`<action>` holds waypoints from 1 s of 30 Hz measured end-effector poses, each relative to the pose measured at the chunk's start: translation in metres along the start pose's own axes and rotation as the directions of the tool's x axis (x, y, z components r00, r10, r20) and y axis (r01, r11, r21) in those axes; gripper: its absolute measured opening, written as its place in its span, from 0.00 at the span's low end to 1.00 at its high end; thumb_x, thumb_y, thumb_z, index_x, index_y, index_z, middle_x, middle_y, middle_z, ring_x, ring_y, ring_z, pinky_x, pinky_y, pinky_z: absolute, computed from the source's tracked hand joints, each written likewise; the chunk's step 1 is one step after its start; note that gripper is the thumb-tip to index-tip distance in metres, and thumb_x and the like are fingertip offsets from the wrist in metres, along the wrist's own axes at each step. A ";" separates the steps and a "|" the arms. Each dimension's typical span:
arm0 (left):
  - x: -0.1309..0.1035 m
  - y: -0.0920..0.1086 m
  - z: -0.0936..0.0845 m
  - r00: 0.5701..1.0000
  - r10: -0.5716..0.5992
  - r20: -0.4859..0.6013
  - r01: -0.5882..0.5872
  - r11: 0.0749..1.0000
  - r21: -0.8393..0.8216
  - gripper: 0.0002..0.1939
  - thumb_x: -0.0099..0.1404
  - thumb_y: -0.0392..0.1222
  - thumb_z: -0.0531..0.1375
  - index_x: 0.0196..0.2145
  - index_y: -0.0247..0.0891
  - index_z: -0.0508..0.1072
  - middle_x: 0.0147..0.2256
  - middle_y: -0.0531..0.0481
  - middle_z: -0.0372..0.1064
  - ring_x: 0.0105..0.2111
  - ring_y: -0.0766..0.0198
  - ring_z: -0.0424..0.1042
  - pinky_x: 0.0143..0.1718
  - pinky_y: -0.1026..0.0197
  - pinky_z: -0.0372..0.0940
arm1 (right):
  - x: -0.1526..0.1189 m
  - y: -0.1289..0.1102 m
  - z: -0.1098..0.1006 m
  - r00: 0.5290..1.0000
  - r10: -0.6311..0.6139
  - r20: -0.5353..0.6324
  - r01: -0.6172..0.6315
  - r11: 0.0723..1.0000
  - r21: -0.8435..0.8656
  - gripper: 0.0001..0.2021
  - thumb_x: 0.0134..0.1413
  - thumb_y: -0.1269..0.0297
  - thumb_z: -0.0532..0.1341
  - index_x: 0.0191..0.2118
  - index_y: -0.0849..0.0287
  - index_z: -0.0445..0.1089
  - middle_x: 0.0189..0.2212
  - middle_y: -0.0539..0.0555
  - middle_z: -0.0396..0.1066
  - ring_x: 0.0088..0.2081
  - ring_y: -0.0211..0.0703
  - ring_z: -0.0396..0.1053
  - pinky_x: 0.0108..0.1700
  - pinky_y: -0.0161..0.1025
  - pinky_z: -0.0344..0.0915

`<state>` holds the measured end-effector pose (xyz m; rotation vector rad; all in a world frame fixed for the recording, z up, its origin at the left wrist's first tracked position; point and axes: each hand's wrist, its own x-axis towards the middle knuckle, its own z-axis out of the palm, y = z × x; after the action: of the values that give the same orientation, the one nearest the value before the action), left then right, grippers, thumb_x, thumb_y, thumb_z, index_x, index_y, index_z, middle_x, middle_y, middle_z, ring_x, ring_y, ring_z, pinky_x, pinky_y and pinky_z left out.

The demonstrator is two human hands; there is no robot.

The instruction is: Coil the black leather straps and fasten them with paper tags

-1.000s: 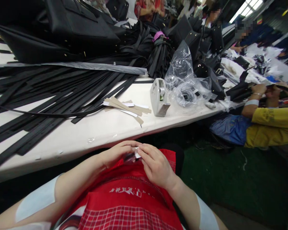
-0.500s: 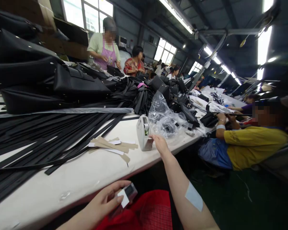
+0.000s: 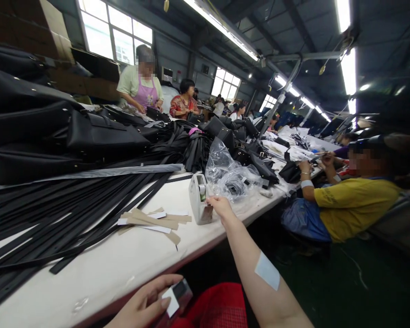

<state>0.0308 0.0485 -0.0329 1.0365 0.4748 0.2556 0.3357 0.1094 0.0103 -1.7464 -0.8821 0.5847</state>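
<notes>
My left hand (image 3: 152,298), low in front of my lap, is closed around a small boxy object (image 3: 182,291) with a dark top and clear-looking sides. A white paper slip (image 3: 171,302) lies against it by my thumb. My right arm reaches forward to a whitish tape dispenser (image 3: 200,202) standing near the table's edge. At the dispenser's near side, the fingers of my right hand (image 3: 221,207) are pinched together; whatever is between the fingertips is hidden. Left of the dispenser, tan and white paper strips (image 3: 152,220) lie in a loose pile.
Long black straps (image 3: 71,214) cover the table's left, with black bags (image 3: 102,134) heaped behind. A clear plastic bag (image 3: 225,171) rests behind the dispenser. A co-worker in a yellow shirt (image 3: 355,207) sits at the right; others work across the white table (image 3: 99,269).
The view has shifted slightly, so most things appear a little further left and lower. My right hand stays at the dispenser, and my left hand keeps its hold on the boxy object.
</notes>
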 end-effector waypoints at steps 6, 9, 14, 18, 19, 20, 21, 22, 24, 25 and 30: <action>0.003 -0.007 0.002 0.999 0.010 0.031 -0.008 0.997 -0.080 0.27 0.56 0.56 0.65 0.49 0.38 0.72 0.41 0.43 0.76 0.39 0.55 0.73 0.46 0.54 0.62 | -0.004 -0.008 -0.009 0.999 -0.036 -0.029 0.036 0.999 0.004 0.14 0.46 0.53 0.62 0.25 0.59 0.76 0.30 0.55 0.77 0.41 0.48 0.71 0.46 0.40 0.61; 0.004 -0.008 0.002 0.999 0.007 0.036 -0.004 0.996 -0.086 0.27 0.56 0.56 0.65 0.49 0.39 0.72 0.42 0.43 0.76 0.39 0.56 0.72 0.44 0.55 0.63 | 0.005 -0.006 -0.005 0.999 0.038 -0.004 -0.038 0.999 -0.021 0.12 0.43 0.57 0.63 0.19 0.58 0.74 0.21 0.53 0.74 0.34 0.47 0.70 0.43 0.42 0.62; 0.004 -0.013 0.003 0.999 0.023 0.027 -0.022 0.998 -0.061 0.29 0.56 0.58 0.65 0.49 0.38 0.72 0.42 0.42 0.75 0.38 0.55 0.72 0.43 0.55 0.63 | 0.013 -0.012 0.006 0.993 0.088 0.078 -0.092 0.995 0.048 0.09 0.34 0.60 0.68 0.18 0.61 0.73 0.19 0.52 0.72 0.27 0.43 0.69 0.36 0.40 0.63; 0.001 -0.012 0.000 1.000 0.020 0.007 -0.020 0.997 -0.075 0.30 0.55 0.59 0.65 0.49 0.37 0.73 0.44 0.40 0.75 0.38 0.53 0.72 0.42 0.53 0.63 | 0.001 -0.024 -0.003 0.998 0.038 0.048 -0.044 0.991 0.127 0.13 0.35 0.56 0.67 0.23 0.62 0.73 0.23 0.53 0.74 0.30 0.43 0.70 0.36 0.39 0.63; 0.000 -0.011 -0.001 1.000 0.017 0.000 -0.017 0.997 -0.077 0.29 0.55 0.58 0.65 0.49 0.37 0.73 0.44 0.40 0.75 0.38 0.54 0.72 0.43 0.53 0.63 | -0.005 -0.025 -0.006 0.999 0.021 0.047 -0.028 0.990 0.140 0.13 0.36 0.56 0.67 0.24 0.62 0.73 0.24 0.52 0.74 0.31 0.42 0.70 0.37 0.38 0.64; 0.000 -0.010 -0.001 1.000 0.012 -0.009 -0.013 0.997 -0.077 0.29 0.55 0.57 0.66 0.48 0.37 0.73 0.44 0.41 0.75 0.38 0.54 0.72 0.44 0.53 0.63 | -0.013 -0.026 -0.010 0.999 0.006 0.049 -0.013 0.989 0.146 0.13 0.37 0.56 0.67 0.25 0.61 0.73 0.24 0.52 0.74 0.31 0.42 0.70 0.37 0.37 0.64; -0.001 -0.009 -0.002 1.000 0.005 -0.018 -0.007 0.997 -0.075 0.28 0.55 0.57 0.66 0.48 0.37 0.73 0.44 0.41 0.75 0.38 0.54 0.72 0.44 0.53 0.63 | -0.021 -0.024 -0.013 0.999 -0.004 0.050 -0.003 0.989 0.148 0.12 0.37 0.56 0.67 0.25 0.61 0.73 0.24 0.51 0.74 0.31 0.41 0.70 0.37 0.37 0.63; -0.001 -0.008 -0.002 1.000 -0.001 -0.026 -0.001 0.997 -0.073 0.28 0.55 0.57 0.65 0.49 0.38 0.73 0.45 0.41 0.75 0.39 0.54 0.72 0.45 0.53 0.63 | -0.030 -0.021 -0.015 0.999 -0.006 0.051 -0.002 0.989 0.146 0.12 0.38 0.56 0.66 0.25 0.61 0.73 0.24 0.51 0.74 0.30 0.40 0.69 0.36 0.36 0.63; 0.000 -0.007 -0.003 0.999 -0.006 -0.033 0.004 0.998 -0.069 0.28 0.56 0.56 0.65 0.49 0.38 0.72 0.44 0.42 0.75 0.40 0.54 0.72 0.45 0.54 0.63 | -0.046 -0.011 -0.016 0.999 0.021 0.049 -0.028 0.990 0.137 0.12 0.40 0.55 0.65 0.25 0.61 0.72 0.22 0.52 0.74 0.27 0.39 0.69 0.33 0.36 0.63; 0.001 -0.007 -0.003 0.999 -0.006 -0.033 0.004 0.998 -0.067 0.27 0.57 0.56 0.65 0.50 0.38 0.72 0.43 0.43 0.75 0.40 0.54 0.72 0.45 0.54 0.63 | -0.051 -0.004 -0.016 0.998 0.045 0.048 -0.051 0.990 0.133 0.13 0.41 0.54 0.65 0.24 0.61 0.71 0.21 0.53 0.73 0.25 0.39 0.68 0.31 0.36 0.63; 0.009 -0.004 -0.004 0.998 0.014 -0.054 -0.014 1.000 -0.012 0.28 0.59 0.58 0.62 0.53 0.41 0.70 0.46 0.43 0.74 0.45 0.52 0.72 0.49 0.53 0.63 | -0.060 0.024 -0.016 0.985 0.166 0.040 -0.169 0.979 0.113 0.14 0.39 0.54 0.66 0.22 0.61 0.69 0.17 0.53 0.71 0.18 0.36 0.64 0.24 0.34 0.59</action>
<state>0.0368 0.0539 -0.0403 1.0233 0.5141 0.2991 0.3174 0.0487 -0.0084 -1.7201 -0.7114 0.7597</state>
